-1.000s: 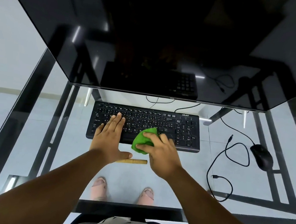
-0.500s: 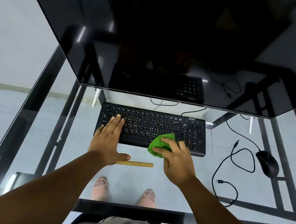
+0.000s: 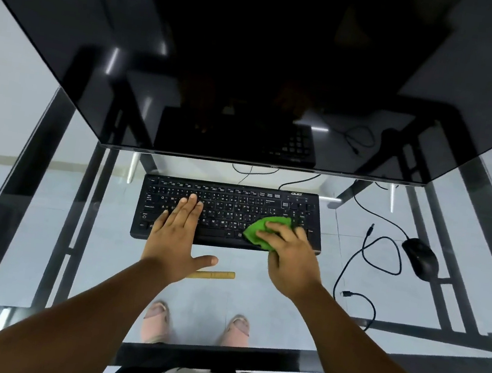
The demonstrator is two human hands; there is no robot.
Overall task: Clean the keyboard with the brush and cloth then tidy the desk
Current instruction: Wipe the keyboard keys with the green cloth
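A black keyboard (image 3: pixel 236 204) lies flat on the glass desk (image 3: pixel 298 324) under the monitor's lower edge. My left hand (image 3: pixel 174 234) rests flat on the keyboard's left half, fingers together and thumb out to the right. My right hand (image 3: pixel 289 254) presses a crumpled green cloth (image 3: pixel 259 228) onto the keys at the right of the main block, beside the number pad. A yellowish wooden handle (image 3: pixel 216 275), probably the brush, lies on the glass just in front of the keyboard; my left hand hides its left end.
A large dark monitor (image 3: pixel 254 62) overhangs the back of the desk. A black mouse (image 3: pixel 420 258) sits to the right, with a loose black cable (image 3: pixel 360 282) looping between it and the keyboard. My feet show through the glass.
My right hand has slid the green cloth rightwards along the keyboard, from the middle towards the number pad. The left hand has stayed flat on the left keys.
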